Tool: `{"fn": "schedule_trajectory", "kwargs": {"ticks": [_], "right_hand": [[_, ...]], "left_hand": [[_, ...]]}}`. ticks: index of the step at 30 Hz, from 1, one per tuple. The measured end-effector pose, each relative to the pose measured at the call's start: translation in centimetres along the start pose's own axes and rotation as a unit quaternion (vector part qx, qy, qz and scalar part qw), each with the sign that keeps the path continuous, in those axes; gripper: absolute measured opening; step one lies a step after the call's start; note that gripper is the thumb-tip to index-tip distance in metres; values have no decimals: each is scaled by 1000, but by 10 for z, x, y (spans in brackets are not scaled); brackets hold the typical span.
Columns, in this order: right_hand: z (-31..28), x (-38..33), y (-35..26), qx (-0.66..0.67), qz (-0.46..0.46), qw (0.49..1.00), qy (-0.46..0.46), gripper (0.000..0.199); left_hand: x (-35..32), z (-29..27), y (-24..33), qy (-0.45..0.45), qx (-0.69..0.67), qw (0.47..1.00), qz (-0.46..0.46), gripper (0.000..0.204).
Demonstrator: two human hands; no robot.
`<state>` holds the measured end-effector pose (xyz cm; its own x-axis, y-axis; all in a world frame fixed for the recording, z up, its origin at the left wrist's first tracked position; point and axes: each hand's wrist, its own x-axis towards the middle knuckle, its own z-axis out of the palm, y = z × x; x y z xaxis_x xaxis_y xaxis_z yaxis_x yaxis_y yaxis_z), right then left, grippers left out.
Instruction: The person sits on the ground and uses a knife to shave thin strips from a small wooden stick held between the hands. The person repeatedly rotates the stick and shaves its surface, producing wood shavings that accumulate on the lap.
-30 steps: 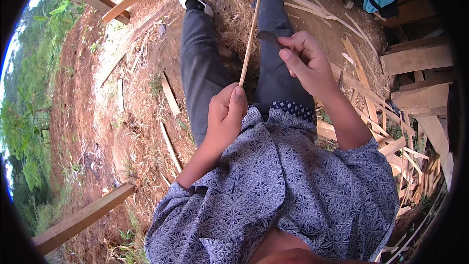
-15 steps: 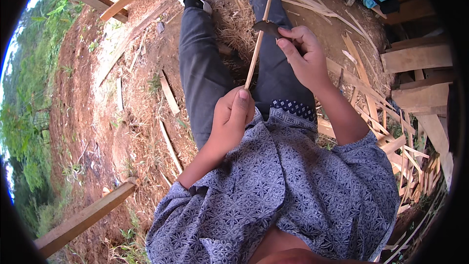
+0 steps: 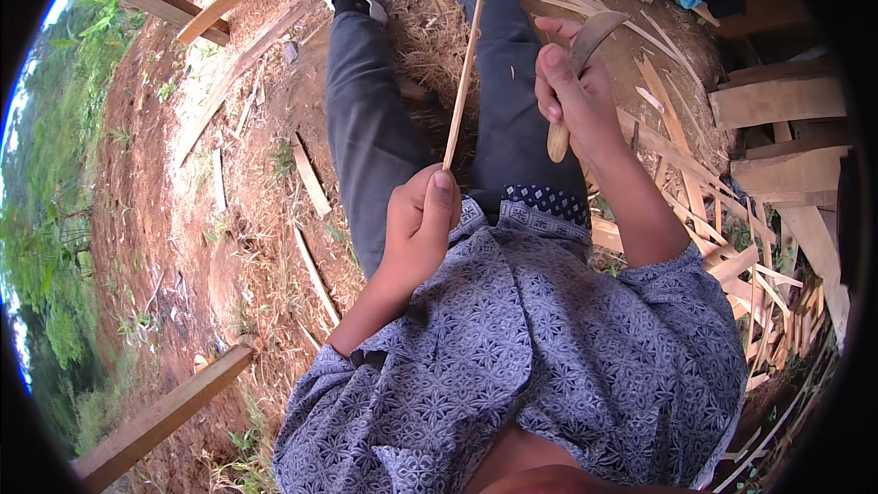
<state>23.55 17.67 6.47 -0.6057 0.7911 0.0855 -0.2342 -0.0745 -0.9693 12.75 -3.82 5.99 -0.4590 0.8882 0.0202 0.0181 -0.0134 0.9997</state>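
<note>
Left hand at centre frame, grip pinching the lower end of a thin bamboo strip running up between the legs toward upper centre. Right hand at upper right, grip pressed together round the pale handle of a curved knife, blade clear of the strip. Best shaved with blade at a shallow angle, strokes away from the body, strip kept steady. Blade edge hard to make out; other person at top edge cut off.

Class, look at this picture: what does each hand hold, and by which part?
The left hand grips the thin bamboo strip at its near end. The right hand holds the curved knife by its wooden handle, blade pointing away.
</note>
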Motion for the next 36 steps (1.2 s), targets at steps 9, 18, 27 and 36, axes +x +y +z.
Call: {"fn": "schedule_trajectory", "kwargs": {"ticks": [9,18,27,36], "right_hand": [[13,17,2,-137,-35,988,-64,27],[-7,38,31,-124,20,990,70,19],[-18,0,13,-170,72,966,-180,55],[29,-40,-6,-162,-50,947,-271,21]], "left_hand": [[-2,2,7,-17,131,991,7,46],[7,-4,-2,-37,-284,951,-113,41],[10,-4,1,14,-282,953,-112,38],[14,4,8,23,-243,967,-79,39]]}}
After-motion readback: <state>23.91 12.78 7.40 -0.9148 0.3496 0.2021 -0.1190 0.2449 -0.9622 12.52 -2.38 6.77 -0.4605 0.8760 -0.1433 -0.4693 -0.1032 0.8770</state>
